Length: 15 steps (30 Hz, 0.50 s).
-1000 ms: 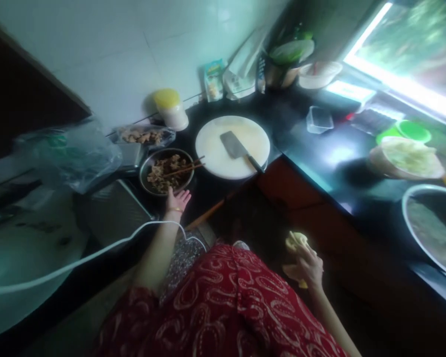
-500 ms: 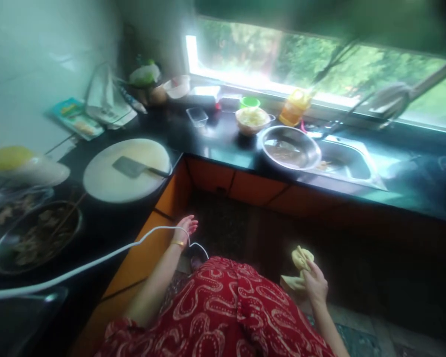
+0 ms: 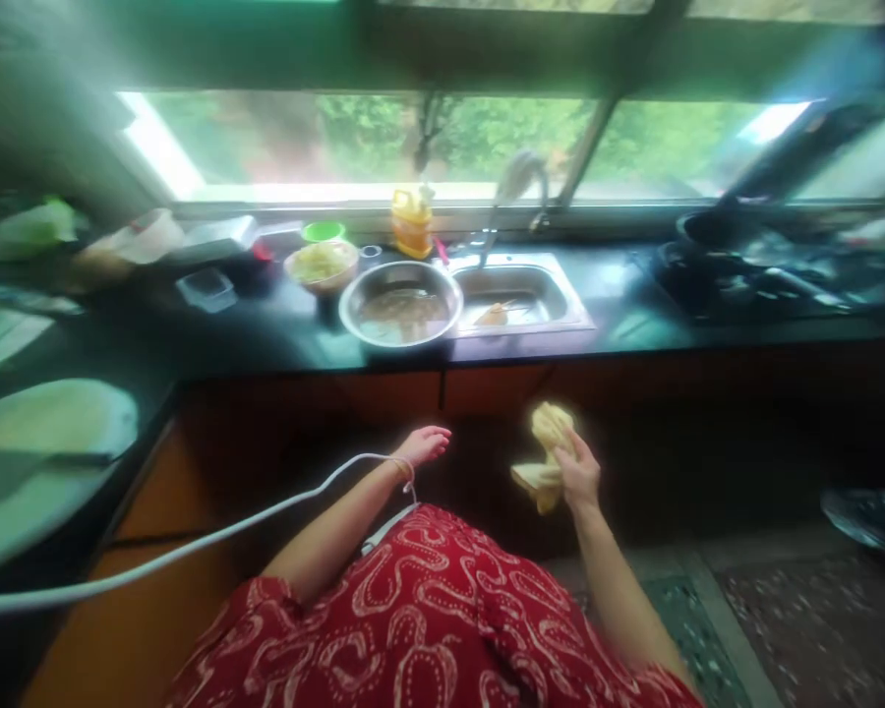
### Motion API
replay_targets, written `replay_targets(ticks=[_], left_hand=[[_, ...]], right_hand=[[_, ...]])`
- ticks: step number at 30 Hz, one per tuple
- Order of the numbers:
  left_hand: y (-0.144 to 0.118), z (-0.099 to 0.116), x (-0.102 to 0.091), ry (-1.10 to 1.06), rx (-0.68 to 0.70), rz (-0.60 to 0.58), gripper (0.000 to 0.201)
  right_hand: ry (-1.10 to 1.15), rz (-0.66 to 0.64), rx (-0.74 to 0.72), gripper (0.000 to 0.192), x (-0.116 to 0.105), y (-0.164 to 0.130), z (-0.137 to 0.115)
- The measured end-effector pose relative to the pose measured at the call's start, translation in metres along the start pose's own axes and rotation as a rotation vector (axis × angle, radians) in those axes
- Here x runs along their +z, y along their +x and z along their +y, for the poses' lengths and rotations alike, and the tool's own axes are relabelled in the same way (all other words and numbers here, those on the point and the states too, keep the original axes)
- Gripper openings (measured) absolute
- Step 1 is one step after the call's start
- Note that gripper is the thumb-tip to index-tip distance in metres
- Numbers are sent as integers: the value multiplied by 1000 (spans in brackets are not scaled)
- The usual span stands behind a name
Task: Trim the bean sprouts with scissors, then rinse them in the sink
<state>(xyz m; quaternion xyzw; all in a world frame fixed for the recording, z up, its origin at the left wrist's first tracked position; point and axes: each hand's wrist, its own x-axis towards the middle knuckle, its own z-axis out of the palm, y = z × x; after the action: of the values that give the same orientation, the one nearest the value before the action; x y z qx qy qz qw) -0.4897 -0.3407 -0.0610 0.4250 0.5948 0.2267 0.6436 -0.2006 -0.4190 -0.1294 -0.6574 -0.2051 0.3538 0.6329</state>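
My right hand (image 3: 579, 474) grips a crumpled yellow cloth (image 3: 548, 452) in front of the dark counter, below the steel sink (image 3: 520, 293). My left hand (image 3: 424, 444) hangs free beside it with loose fingers and holds nothing; a white cable (image 3: 192, 534) runs past its wrist. A large steel bowl (image 3: 400, 307) with brownish liquid sits on the counter (image 3: 656, 320) just left of the sink. All of it is blurred.
A tan bowl of pale shredded food (image 3: 320, 266), a green bowl (image 3: 323, 232), a clear tub (image 3: 206, 289) and a yellow bottle (image 3: 411, 221) stand along the window side. A round white board with a cleaver (image 3: 40, 462) is at left. A stove with a dark pan (image 3: 723, 246) is at right.
The view has swung right from the corner with the board and meat bowl to the sink and window. My left hand left the meat bowl and hangs free; the right still holds the cloth.
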Motion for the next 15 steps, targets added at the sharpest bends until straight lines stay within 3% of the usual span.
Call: replay_targets(ticks=[4, 7, 11, 13, 15], left_hand=[[67, 66, 52, 79, 120, -136, 26], [136, 141, 80, 156, 339, -139, 30], [254, 262, 100, 400, 714, 36, 24], [314, 314, 101, 510, 786, 160, 25], [368, 352, 98, 532, 821, 243, 28]], right_hand=[[290, -53, -138, 71, 38, 80, -67], [440, -104, -225, 72, 62, 148, -102], [455, -159, -230, 60, 96, 239, -120], [432, -171, -209, 52, 111, 281, -121], [424, -193, -182, 46, 125, 319, -121]])
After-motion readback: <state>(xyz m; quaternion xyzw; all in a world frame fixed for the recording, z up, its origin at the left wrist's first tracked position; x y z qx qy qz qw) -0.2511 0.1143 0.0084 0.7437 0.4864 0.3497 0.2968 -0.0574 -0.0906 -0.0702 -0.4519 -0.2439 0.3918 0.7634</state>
